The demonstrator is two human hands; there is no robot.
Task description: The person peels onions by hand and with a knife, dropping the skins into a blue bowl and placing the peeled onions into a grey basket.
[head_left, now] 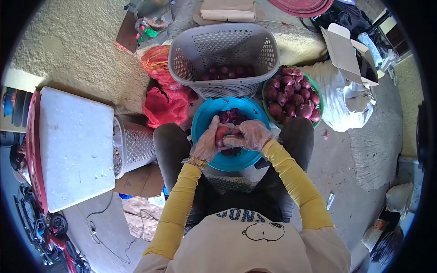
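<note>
Both hands wear clear plastic gloves and meet over a blue basin [198, 119] between the knees. My left hand [207, 142] is closed around a red onion [221, 135]. From the other side, the bent fingers of my right hand [253, 135] press against the same onion; whether they also hold a small tool is hidden. Below the hands, dark red onion skins and pieces [233, 115] lie in the basin. To the right, a green-rimmed basin [322, 107] is heaped with whole red onions [291, 95]. Behind stands a grey perforated basket [223, 84] with red onions at its bottom.
A red mesh sack [168, 107] lies left of the basket. Further left are a white foam lid [75, 145] and a perforated bin [136, 143]. On the right stand a white sack [334, 100] and an open cardboard box [343, 57]. A cable [95, 227] crosses the floor.
</note>
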